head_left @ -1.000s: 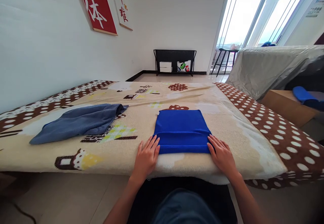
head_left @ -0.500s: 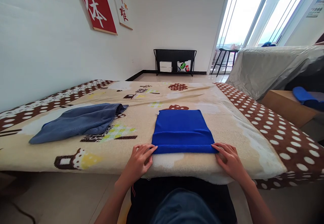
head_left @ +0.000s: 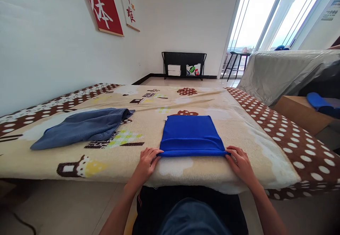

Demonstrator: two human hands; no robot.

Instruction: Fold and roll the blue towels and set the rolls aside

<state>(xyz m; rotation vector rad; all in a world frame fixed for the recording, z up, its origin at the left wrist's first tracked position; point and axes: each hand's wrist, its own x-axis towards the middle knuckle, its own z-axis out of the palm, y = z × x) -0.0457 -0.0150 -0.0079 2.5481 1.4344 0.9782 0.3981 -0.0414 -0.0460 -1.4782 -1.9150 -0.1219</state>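
**Left hand (head_left: 147, 161) and right hand (head_left: 240, 161) pinch the near corners of a blue cloth (head_left: 190, 132)**

The bed (head_left: 207, 104) spans the view, its cream, patterned cover (head_left: 122, 169) bordered in brown with white dots at the left and right sides. Beyond its right side stands a bulky form under silvery sheeting (head_left: 278, 65), with a cardboard box (head_left: 300, 109) in front of it. A black rack (head_left: 183, 58) stands against the wall past the bed's far edge.

On the left part of the bed, a slate-coloured cloth (head_left: 82, 129) lies loosely bunched and slanting, well apart from the blue one. The blue cloth lies close to the bed's near edge, a little right of its middle, roughly four-sided and mostly flat. A crease runs across its lower part, and its near edge is turned up into a narrow roll.

The left hand has thumb and fingers closed on the left end of that roll. The right hand likewise grips the right end, its fingers bent.
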